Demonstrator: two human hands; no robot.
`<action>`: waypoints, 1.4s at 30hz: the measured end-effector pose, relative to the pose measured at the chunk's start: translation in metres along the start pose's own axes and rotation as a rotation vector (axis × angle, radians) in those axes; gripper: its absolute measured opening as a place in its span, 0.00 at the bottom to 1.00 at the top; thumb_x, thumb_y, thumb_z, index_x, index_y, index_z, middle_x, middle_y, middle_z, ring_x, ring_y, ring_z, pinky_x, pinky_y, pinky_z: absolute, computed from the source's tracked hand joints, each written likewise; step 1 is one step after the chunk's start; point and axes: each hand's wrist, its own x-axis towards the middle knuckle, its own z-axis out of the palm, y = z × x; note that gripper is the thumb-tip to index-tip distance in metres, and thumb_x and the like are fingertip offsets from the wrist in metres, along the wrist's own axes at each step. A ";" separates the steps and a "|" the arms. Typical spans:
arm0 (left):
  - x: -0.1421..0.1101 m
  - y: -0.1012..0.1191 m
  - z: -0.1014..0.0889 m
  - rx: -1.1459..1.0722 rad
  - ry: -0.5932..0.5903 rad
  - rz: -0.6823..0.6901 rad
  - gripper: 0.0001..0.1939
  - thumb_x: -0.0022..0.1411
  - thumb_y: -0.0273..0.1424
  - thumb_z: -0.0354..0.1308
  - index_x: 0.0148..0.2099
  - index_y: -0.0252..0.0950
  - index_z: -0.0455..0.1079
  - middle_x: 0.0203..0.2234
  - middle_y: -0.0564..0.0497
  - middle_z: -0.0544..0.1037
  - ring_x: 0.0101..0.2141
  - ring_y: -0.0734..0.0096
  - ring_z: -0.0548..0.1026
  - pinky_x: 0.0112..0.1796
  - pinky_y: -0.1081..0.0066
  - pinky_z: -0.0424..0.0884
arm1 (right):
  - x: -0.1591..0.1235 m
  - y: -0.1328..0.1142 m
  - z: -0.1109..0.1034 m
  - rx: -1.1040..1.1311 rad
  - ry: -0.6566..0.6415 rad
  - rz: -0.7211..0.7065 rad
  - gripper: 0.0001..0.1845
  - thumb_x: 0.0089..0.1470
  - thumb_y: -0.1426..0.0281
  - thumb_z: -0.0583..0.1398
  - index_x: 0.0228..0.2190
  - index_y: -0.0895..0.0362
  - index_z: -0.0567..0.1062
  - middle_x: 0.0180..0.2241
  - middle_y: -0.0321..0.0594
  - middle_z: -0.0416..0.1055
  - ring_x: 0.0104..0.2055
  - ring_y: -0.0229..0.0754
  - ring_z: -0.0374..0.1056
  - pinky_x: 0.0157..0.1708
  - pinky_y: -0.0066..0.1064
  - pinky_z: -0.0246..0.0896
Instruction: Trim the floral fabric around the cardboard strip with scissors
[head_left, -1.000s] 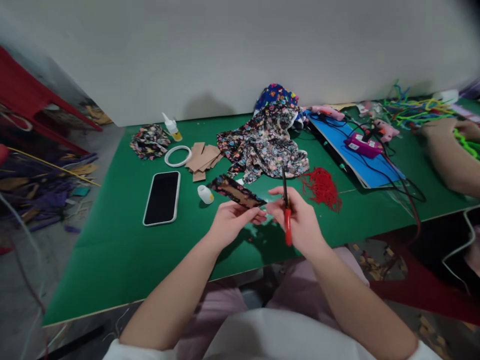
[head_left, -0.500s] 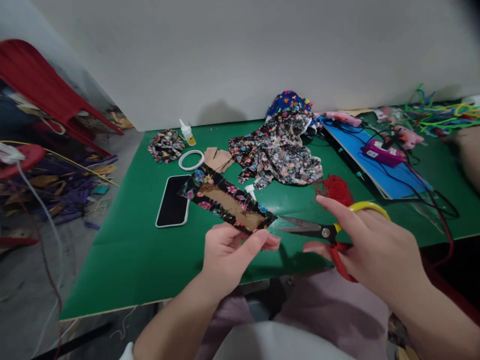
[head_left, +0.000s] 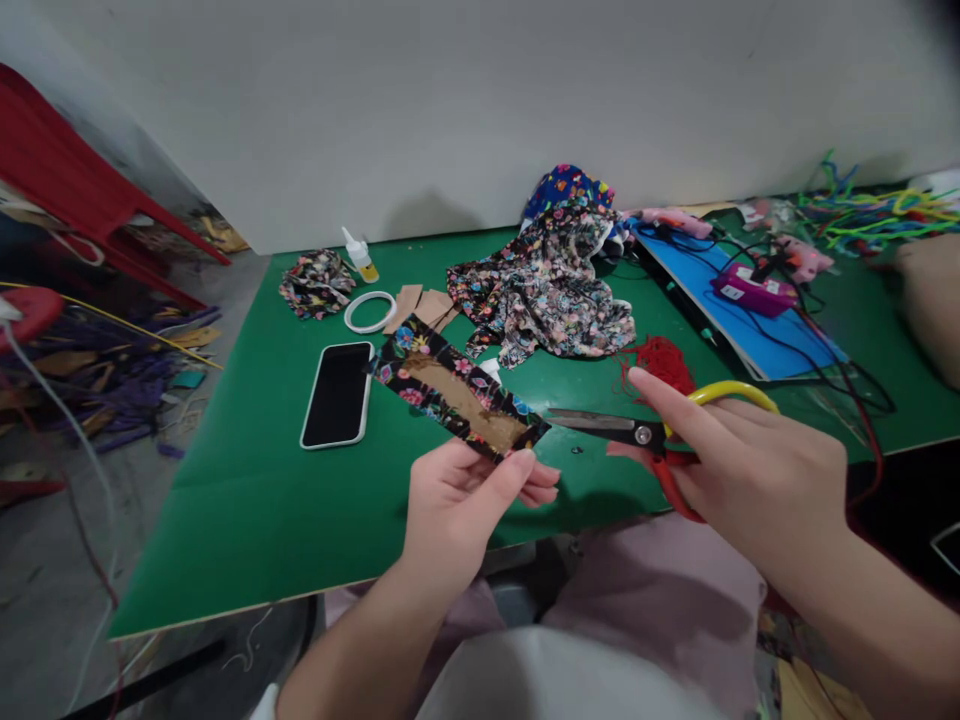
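Note:
Between the thumb and fingers of my left hand [head_left: 465,505] is a cardboard strip [head_left: 459,393], its edges wrapped in black floral fabric and its bare brown middle facing up. It tilts down to the right, above the table. My right hand [head_left: 765,475] grips scissors [head_left: 643,434] with one yellow and one red handle. Their blades are closed together, and the tips lie close by the strip's right corner; whether they touch it I cannot tell. A tiny dark scrap [head_left: 576,450] lies on the green table [head_left: 285,530] below the blades.
Left of the strip lies a phone [head_left: 337,395]; behind are a white ring [head_left: 370,312], a glue bottle [head_left: 361,256], brown card pieces [head_left: 420,303] and floral fabric [head_left: 555,290]. Red thread [head_left: 660,362], a blue folder [head_left: 750,320] and a cabled purple device [head_left: 754,289] occupy the right.
The scissor blades have closed from slightly apart. A small dark scrap now shows on the table beneath them. My left hand still holds the strip, and the view has shifted slightly.

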 end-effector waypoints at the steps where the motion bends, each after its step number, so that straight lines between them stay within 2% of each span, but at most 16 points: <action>1: 0.001 0.000 0.000 -0.009 0.005 -0.001 0.09 0.52 0.36 0.63 0.27 0.36 0.75 0.22 0.49 0.81 0.21 0.69 0.77 0.25 0.72 0.77 | 0.000 0.000 0.001 0.001 0.002 0.003 0.31 0.53 0.59 0.58 0.57 0.55 0.64 0.19 0.36 0.69 0.23 0.40 0.64 0.22 0.32 0.46; 9: 0.007 -0.003 0.001 -0.055 0.099 -0.035 0.07 0.51 0.32 0.64 0.25 0.34 0.73 0.19 0.51 0.80 0.19 0.72 0.76 0.23 0.75 0.74 | 0.001 -0.002 0.013 0.067 -0.003 0.044 0.26 0.51 0.56 0.59 0.49 0.55 0.72 0.16 0.33 0.68 0.18 0.37 0.63 0.20 0.30 0.46; 11: 0.009 -0.007 -0.002 -0.038 0.107 -0.048 0.07 0.51 0.31 0.63 0.26 0.33 0.73 0.20 0.50 0.80 0.20 0.72 0.76 0.23 0.75 0.74 | 0.003 -0.001 0.021 0.145 -0.086 0.122 0.26 0.50 0.53 0.60 0.47 0.53 0.74 0.17 0.34 0.70 0.18 0.37 0.64 0.19 0.29 0.47; 14: 0.012 -0.013 -0.007 -0.023 0.127 -0.071 0.07 0.52 0.31 0.63 0.26 0.32 0.73 0.20 0.50 0.80 0.20 0.72 0.76 0.23 0.75 0.73 | 0.004 0.004 0.037 0.326 -0.318 0.326 0.33 0.45 0.49 0.61 0.49 0.53 0.72 0.23 0.38 0.74 0.24 0.41 0.68 0.21 0.29 0.53; 16: 0.014 -0.018 -0.009 -0.024 0.126 -0.088 0.07 0.51 0.31 0.63 0.26 0.32 0.73 0.21 0.50 0.80 0.21 0.73 0.76 0.24 0.76 0.73 | 0.002 0.010 0.049 0.569 -0.490 0.480 0.34 0.44 0.48 0.61 0.49 0.54 0.72 0.22 0.37 0.72 0.24 0.42 0.67 0.24 0.31 0.58; 18: 0.014 -0.022 -0.010 -0.031 0.122 -0.099 0.07 0.51 0.31 0.63 0.27 0.31 0.72 0.21 0.50 0.80 0.21 0.73 0.76 0.24 0.76 0.73 | -0.003 0.015 0.060 0.979 -0.581 0.650 0.32 0.45 0.48 0.60 0.46 0.56 0.73 0.22 0.35 0.69 0.24 0.39 0.66 0.27 0.32 0.64; 20: 0.015 -0.025 -0.011 -0.038 0.123 -0.103 0.08 0.50 0.31 0.64 0.27 0.31 0.72 0.21 0.50 0.80 0.21 0.74 0.76 0.24 0.77 0.73 | -0.010 0.017 0.069 1.421 -0.571 0.787 0.33 0.46 0.48 0.59 0.47 0.57 0.71 0.23 0.34 0.66 0.25 0.36 0.64 0.33 0.34 0.68; 22: 0.015 -0.027 -0.010 -0.045 0.128 -0.108 0.08 0.50 0.31 0.64 0.26 0.30 0.72 0.20 0.49 0.80 0.20 0.74 0.76 0.23 0.77 0.73 | -0.016 0.016 0.076 1.802 -0.494 0.860 0.37 0.45 0.44 0.57 0.47 0.57 0.70 0.25 0.34 0.65 0.26 0.35 0.64 0.39 0.36 0.68; 24: 0.015 -0.028 -0.008 -0.054 0.129 -0.114 0.09 0.49 0.31 0.64 0.26 0.30 0.71 0.20 0.49 0.80 0.20 0.74 0.76 0.23 0.78 0.73 | -0.018 0.012 0.080 2.057 -0.453 0.909 0.45 0.39 0.36 0.53 0.45 0.59 0.71 0.27 0.37 0.67 0.29 0.38 0.67 0.39 0.35 0.68; 26: 0.016 -0.029 -0.007 -0.062 0.124 -0.121 0.08 0.49 0.31 0.64 0.26 0.30 0.71 0.20 0.49 0.80 0.20 0.75 0.76 0.23 0.78 0.72 | -0.016 0.006 0.081 2.208 -0.463 0.931 0.48 0.39 0.34 0.49 0.44 0.61 0.71 0.27 0.39 0.68 0.31 0.40 0.68 0.37 0.36 0.69; 30: 0.015 -0.029 -0.007 -0.063 0.118 -0.132 0.08 0.49 0.31 0.64 0.26 0.30 0.71 0.20 0.49 0.80 0.20 0.75 0.76 0.23 0.79 0.72 | -0.008 -0.002 0.077 2.297 -0.421 1.035 0.38 0.51 0.42 0.47 0.46 0.61 0.69 0.28 0.40 0.72 0.28 0.38 0.68 0.34 0.34 0.69; 33: 0.014 -0.029 -0.007 -0.061 0.115 -0.138 0.08 0.49 0.31 0.64 0.26 0.31 0.71 0.20 0.49 0.80 0.20 0.75 0.76 0.23 0.78 0.72 | -0.004 -0.004 0.073 2.239 -0.387 1.075 0.32 0.56 0.47 0.46 0.47 0.60 0.69 0.27 0.37 0.73 0.20 0.35 0.68 0.25 0.29 0.68; 37: 0.014 -0.031 -0.007 -0.060 0.106 -0.143 0.08 0.49 0.31 0.64 0.26 0.30 0.71 0.20 0.49 0.80 0.20 0.74 0.76 0.23 0.78 0.73 | -0.002 -0.007 0.064 2.154 -0.446 1.006 0.32 0.55 0.47 0.49 0.45 0.61 0.70 0.23 0.39 0.75 0.17 0.36 0.69 0.17 0.25 0.63; 40: 0.014 -0.032 -0.007 -0.059 0.096 -0.142 0.09 0.49 0.31 0.64 0.26 0.30 0.71 0.21 0.49 0.80 0.20 0.74 0.76 0.23 0.78 0.73 | -0.001 -0.012 0.057 2.097 -0.346 0.959 0.31 0.54 0.47 0.51 0.42 0.62 0.72 0.15 0.35 0.71 0.10 0.32 0.63 0.10 0.20 0.54; 42: 0.014 -0.033 -0.008 -0.058 0.091 -0.140 0.09 0.49 0.31 0.65 0.26 0.30 0.71 0.21 0.49 0.80 0.20 0.74 0.76 0.23 0.77 0.73 | -0.002 -0.016 0.054 2.081 -0.296 0.929 0.31 0.54 0.48 0.51 0.42 0.62 0.73 0.13 0.33 0.69 0.09 0.31 0.61 0.09 0.18 0.51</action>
